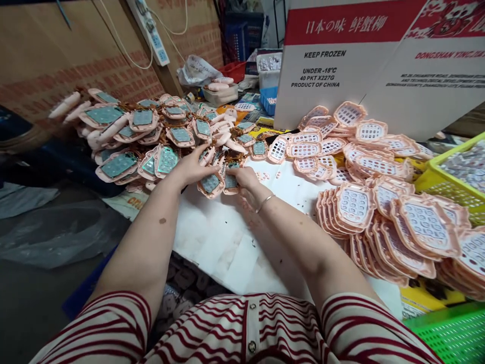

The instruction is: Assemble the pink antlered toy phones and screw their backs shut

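My left hand (191,166) reaches to the near edge of a pile of pink casings with grey-green circuit boards (142,118). Its fingers are spread over a pink piece beside the pile. Close by on the right, my right hand (244,178) has its fingers bent round the edge of a pink casing with a board (231,183). Another such casing (210,184) lies between the hands, tilted toward me. White paper (212,230) covers the table under them. Pink casings with white keypads (303,149) lie to the right of the hands.
Stacked keypad casings (354,205) stand at the right, near a yellow basket (435,174) and a green basket (450,328). Behind rises a large printed carton (341,91). A power strip (157,45) hangs at the back left. Small pink bits lie on the paper.
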Tool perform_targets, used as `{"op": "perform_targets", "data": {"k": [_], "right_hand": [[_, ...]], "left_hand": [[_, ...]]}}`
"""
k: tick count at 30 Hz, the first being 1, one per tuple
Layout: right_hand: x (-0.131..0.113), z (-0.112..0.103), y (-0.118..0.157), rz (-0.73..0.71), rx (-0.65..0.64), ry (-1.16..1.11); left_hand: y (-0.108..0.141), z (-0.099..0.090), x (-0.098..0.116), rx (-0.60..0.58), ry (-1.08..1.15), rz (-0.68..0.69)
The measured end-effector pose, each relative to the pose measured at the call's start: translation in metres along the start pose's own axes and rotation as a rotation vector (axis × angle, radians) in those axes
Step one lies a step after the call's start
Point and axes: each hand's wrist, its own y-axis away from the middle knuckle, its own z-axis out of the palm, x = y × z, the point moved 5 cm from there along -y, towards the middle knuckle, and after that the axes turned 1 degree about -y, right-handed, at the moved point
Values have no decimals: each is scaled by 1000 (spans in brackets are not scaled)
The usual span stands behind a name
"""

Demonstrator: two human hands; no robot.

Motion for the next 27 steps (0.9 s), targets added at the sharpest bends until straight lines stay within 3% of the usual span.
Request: {"op": "perform_targets", "data": {"k": [4, 9, 14, 18, 23, 27], "right_hand": [[-1, -19, 55, 42, -26, -31], [-2, -54, 110, 57, -55, -12], [-2, -89, 138, -35, 56, 84], [1, -119, 161, -136, 181, 171], [6, -153, 195, -238, 300, 332], [-3, -164, 230, -350, 352, 420]], "left_hand": [[48, 10, 18, -30, -39, 97], [103, 43, 40, -43, -120, 147], [129, 69, 56, 129, -166, 144], [145, 85, 69, 190, -167, 192], [158, 77, 81, 311, -168, 211], [175, 65, 98, 373, -29, 306]]}}
